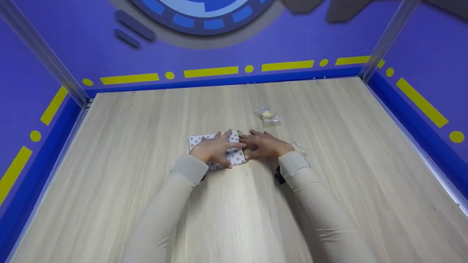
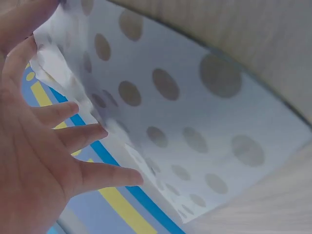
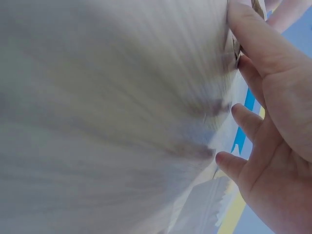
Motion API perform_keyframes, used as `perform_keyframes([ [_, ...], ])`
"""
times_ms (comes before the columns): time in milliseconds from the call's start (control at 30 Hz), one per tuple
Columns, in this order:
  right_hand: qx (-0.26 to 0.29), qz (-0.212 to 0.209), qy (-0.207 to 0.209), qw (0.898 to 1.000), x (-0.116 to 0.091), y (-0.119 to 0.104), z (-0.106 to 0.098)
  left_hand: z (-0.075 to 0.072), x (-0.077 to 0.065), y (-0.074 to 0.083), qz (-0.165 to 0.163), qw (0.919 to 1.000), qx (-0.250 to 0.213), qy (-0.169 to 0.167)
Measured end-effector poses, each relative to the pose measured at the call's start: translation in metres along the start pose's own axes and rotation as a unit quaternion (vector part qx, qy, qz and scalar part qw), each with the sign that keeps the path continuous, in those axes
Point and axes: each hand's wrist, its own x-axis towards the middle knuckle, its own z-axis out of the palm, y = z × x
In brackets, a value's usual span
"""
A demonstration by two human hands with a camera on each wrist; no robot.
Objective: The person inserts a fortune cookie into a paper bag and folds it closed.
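a flat, four-cornered packet (image 1: 236, 155) in white paper, printed all over with round grey-brown dots, lay on the table (image 1: 128, 164), well in from its left, right and far edges. its far side ran nearly parallel to the table's far edge, the right end angled slightly toward it. one border looked crumpled and wavy, another straight. brown showed at the right end; much of the top was hidden.

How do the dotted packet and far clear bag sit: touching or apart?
Apart. The head view shows bare table between dotted packet and far clear bag.
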Motion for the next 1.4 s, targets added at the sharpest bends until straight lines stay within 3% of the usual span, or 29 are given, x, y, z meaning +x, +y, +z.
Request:
perform_keyframes([
  [333,-0.007,0.002,0.004,1.000,0.001,0.000,0.001,0.000,0.001,-0.002,-0.020,0.9997,0.008,0.014],
  [633,-0.022,-0.006,0.005,1.000,0.002,0.001,0.001,0.004,0.000,-0.012,-0.001,0.9983,-0.027,0.052],
  [933,-0.022,-0.002,0.014,1.000,0.000,0.002,0.002,0.008,-0.006,-0.024,0.035,0.9919,-0.076,0.095],
  [1400,-0.034,0.000,0.044,0.998,-0.002,0.002,0.002,0.013,-0.008,-0.031,0.033,0.9836,-0.127,0.124],
])
